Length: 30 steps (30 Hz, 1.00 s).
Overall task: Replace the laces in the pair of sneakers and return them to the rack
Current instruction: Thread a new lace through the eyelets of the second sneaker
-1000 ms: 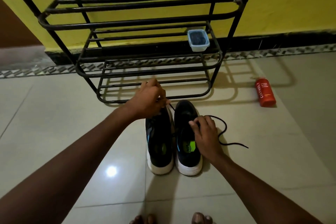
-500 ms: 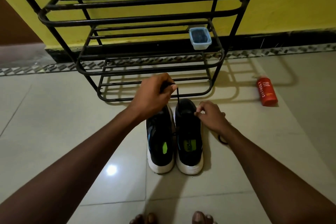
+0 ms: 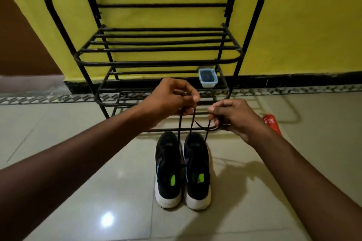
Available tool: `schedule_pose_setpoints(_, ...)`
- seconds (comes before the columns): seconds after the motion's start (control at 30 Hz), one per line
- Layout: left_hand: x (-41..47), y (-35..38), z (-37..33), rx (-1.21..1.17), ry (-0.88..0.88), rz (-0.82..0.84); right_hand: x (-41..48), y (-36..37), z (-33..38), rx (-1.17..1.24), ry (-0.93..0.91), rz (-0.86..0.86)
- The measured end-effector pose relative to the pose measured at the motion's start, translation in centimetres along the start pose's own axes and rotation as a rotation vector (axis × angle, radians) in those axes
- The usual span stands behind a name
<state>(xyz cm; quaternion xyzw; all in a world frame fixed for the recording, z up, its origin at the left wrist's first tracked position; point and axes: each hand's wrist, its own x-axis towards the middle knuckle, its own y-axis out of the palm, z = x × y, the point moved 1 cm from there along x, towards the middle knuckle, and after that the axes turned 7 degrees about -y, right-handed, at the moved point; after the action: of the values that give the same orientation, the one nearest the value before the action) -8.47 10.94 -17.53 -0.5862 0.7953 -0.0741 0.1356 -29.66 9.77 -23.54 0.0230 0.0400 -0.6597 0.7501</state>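
While the sneakers (image 3: 168,170) stand side by side on the floor (image 3: 78,191), toes toward the rack (image 3: 156,49) and just before it, we hold a black lace (image 3: 191,123) above them. Our left hand (image 3: 172,98) pinches it between thumb and curled fingers, and our right hand (image 3: 233,117) pinches it the same way nearby. The lace hangs down to the sneakers' toes. A box (image 3: 207,78) sits on a lower shelf. A red bottle (image 3: 272,123) lies at the right.

The wall (image 3: 303,15) is yellow with a black skirting band (image 3: 303,79) at its base; a black tubular rack (image 3: 156,63) stands before it. A brown panel (image 3: 21,45) adjoins at left. The floor (image 3: 58,133) is glossy pale tile, bearing one bright light reflection (image 3: 107,219).
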Motion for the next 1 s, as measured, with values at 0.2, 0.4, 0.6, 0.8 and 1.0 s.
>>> schedule_pose_setpoints(0.2, -1.0, -1.9, -3.2, -0.234, -0.165, 0.070, -0.9, 0.6, 4.2, 0.364, 0.068, 0.006)
schedule_pose_setpoints(0.4, -2.4, -2.8, -3.3, -0.117, -0.117, -0.083, -1.6, 2.1, 4.7, 0.151, -0.096, -0.147)
schedule_pose_setpoints(0.6, -2.3, -2.4, -3.8, 0.118, -0.041, -0.242, -1.4, 2.8, 5.3, -0.073, -0.151, -0.221)
schedule_pose_setpoints(0.8, -1.8, -2.6, -5.2, 0.090, 0.005, -0.262, -0.9, 2.9, 7.4, -0.128, -0.202, -0.263)
schedule_pose_setpoints(1.0, -1.6, -2.8, -7.3, 0.056, 0.093, -0.291, -0.6, 2.2, 10.1, -0.183, -0.342, -0.250)
